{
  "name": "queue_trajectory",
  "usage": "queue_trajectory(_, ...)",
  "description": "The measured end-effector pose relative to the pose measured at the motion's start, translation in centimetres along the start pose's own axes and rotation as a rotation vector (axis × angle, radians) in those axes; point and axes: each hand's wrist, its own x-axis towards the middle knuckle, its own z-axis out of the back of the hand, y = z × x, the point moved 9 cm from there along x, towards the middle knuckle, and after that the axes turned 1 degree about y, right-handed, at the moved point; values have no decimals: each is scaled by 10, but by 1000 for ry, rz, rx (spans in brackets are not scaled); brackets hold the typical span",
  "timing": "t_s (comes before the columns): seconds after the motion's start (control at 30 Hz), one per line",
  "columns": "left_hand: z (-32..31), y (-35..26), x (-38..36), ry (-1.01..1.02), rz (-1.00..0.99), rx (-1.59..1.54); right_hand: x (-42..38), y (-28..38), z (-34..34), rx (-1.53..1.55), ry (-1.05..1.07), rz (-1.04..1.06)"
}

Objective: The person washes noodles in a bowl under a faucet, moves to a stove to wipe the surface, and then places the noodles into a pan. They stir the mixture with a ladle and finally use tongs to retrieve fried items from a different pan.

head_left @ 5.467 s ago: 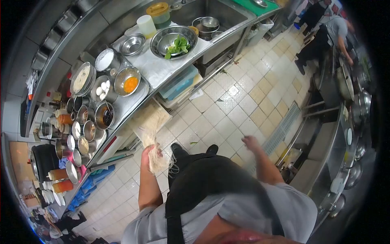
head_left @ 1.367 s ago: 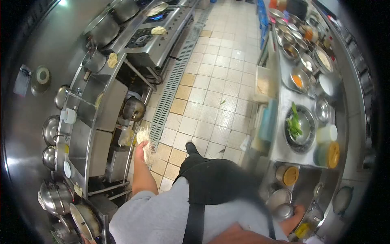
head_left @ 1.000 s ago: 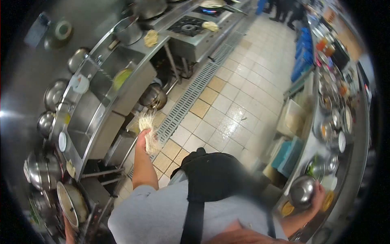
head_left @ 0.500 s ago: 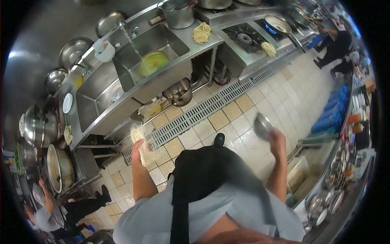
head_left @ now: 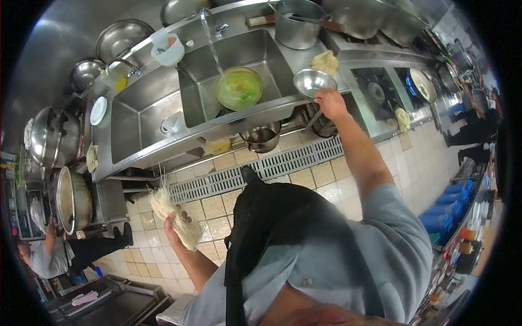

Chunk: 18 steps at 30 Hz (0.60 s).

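Note:
My left hand [head_left: 175, 227] is wrapped around a bundle of thin, pale dried noodles [head_left: 190, 234], low over the floor in front of the sinks. Loose strands stick out at its upper end. In my right hand [head_left: 330, 103] is a shiny metal bowl [head_left: 311, 81], gripped by its near rim and held over the counter edge right of the sink. A crumpled yellow cloth [head_left: 324, 63] lies just behind the bowl. Water runs from a tap [head_left: 205, 13] into a round pan [head_left: 239, 88] of greenish liquid in the right-hand sink basin [head_left: 266, 51].
A large metal pot [head_left: 298, 33] stands on the counter behind the cloth. A frying pan [head_left: 422, 85] sits over a blue flame at the right. A floor drain grate [head_left: 296, 159] runs below the sinks. One co-worker [head_left: 51, 255] is at the left; others stand far right.
I have stepped toward the sinks. My right hand has carried the metal bowl from over the floor up to the counter edge. My left hand still holds the noodles, now lower in view.

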Motion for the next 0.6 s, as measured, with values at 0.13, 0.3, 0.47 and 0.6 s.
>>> queue_trajectory(0.13,-18,-33,66,-10,-68,-2,41,-36,-51,-74,260,-262)
queue_trajectory(0.3,-63,-76,151,158,-8,-13,73,-16,-32,-81,249,-228)
queue_trajectory(0.47,-112,-100,192,189,-63,-73,139,9,-31,97,115,-163)
queue_trajectory(0.6,-132,-84,214,179,-38,-115,216,68,-43,477,210,-130)
